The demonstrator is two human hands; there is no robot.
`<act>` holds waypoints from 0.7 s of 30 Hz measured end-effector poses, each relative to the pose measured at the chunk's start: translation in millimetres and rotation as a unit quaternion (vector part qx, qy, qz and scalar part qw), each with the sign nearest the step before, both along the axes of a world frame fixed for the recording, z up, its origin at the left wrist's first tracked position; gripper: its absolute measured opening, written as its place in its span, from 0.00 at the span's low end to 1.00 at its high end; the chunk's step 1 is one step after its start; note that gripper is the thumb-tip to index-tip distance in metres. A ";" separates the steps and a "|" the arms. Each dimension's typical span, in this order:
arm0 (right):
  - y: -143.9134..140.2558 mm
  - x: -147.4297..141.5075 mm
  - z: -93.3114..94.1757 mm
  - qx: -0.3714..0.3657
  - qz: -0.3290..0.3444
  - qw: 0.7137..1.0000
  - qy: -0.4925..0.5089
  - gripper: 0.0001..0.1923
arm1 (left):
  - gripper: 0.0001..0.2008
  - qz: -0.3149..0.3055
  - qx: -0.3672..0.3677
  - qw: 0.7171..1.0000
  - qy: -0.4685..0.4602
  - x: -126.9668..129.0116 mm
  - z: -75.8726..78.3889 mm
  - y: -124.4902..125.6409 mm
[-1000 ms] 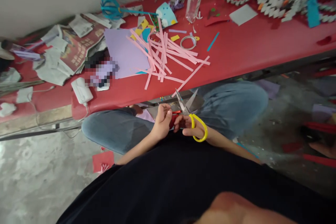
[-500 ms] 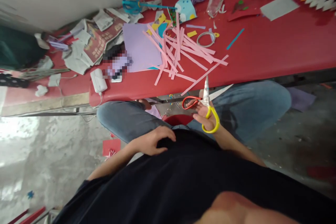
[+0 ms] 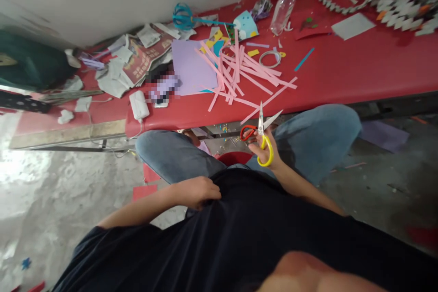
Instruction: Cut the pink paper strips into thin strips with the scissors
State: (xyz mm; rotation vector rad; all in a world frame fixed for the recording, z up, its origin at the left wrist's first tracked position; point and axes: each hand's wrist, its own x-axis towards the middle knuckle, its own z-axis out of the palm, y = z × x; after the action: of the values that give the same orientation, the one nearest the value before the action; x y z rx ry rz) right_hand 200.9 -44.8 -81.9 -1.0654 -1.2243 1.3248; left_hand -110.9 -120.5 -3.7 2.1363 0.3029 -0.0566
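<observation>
The scissors (image 3: 262, 139) are being held up by the right hand (image 3: 265, 150), just in front of the near edge of the red table (image 3: 342, 73) and above the jeans-covered knees (image 3: 308, 141). The fingers (image 3: 253, 148) are being curled through the handles: the yellow loop is being gripped low in the hand, the red loop is being hooked on the side toward the left knee. The blades are being kept parted in a narrow V, tips pointing toward the table edge. Nothing is being cut between the blades.

The left hand (image 3: 198, 191) is being rested on the black shirt (image 3: 239, 228), well apart from the scissors, nearer the body than the table. Its fingers are being bent loosely, pressing or bunching the cloth; whether the fabric is being pinched cannot be told. No tool or paper is being held in it.

On the table, just beyond the scissors' tips, a heap of pink paper strips (image 3: 239, 70) is being left scattered, one long strip reaching the table edge. A lilac sheet (image 3: 191, 68) is lying beside the strips, away from the tape ring (image 3: 269, 58) on their other side. A clear bottle (image 3: 284, 2) is standing behind the ring, toward the wall. Newspaper (image 3: 143, 52) and a white charger (image 3: 139, 105) are lying beyond the lilac sheet.
</observation>
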 end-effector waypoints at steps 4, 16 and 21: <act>-0.9 -10.7 -10.2 -0.002 0.014 1.000 -0.010 0.20 | 0.15 -0.006 -0.018 1.000 -0.023 9.6 -18.3 10.8; -1.8 -8.3 -26.9 0.019 0.030 0.997 -0.065 0.19 | 0.20 0.116 -0.230 0.948 0.187 -56.8 8.3 -17.1; -4.3 -14.6 -26.0 0.030 0.054 0.995 -0.079 0.21 | 0.17 0.053 -0.088 0.987 0.125 -25.9 -7.1 -30.6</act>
State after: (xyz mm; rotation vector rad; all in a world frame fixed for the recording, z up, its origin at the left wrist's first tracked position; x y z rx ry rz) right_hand 186.3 -49.1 -107.9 -1.0901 -1.4501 1.2956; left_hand -136.8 -151.1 -10.8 1.9356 0.5378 -0.2821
